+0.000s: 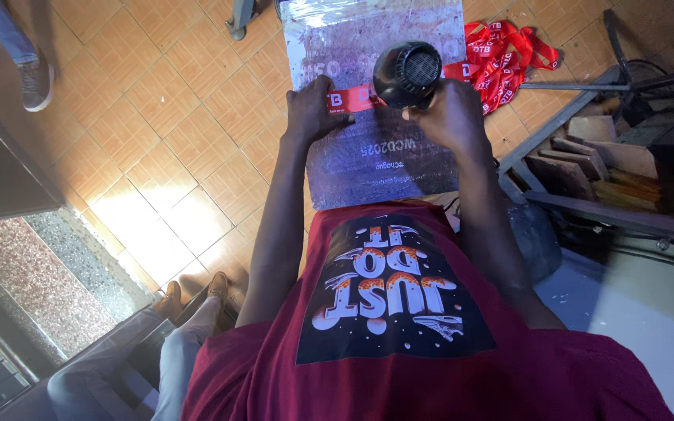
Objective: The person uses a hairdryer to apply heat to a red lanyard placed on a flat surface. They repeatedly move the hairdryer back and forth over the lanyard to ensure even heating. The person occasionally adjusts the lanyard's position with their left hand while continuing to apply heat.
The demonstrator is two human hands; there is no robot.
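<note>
With the left hand (315,111) pressing the red printed ribbon (350,99) flat on the silvery sheet (376,160) and the right hand (448,117) clamped on the black dryer (407,74), steady heat probably works best, while 1 heap of red ribbons (509,58) lies beyond on the floor (157,117).

A strap (352,99) lies across the sheet (376,148), with the dryer (407,74) above it and more straps (509,58) piled to the right.

I saw a red strap (350,99) w/ white lettering, black dryer (407,74), silvery-grey sheet (376,156), orange-tan tiled floor (165,117), maroon shirt (431,374).
</note>
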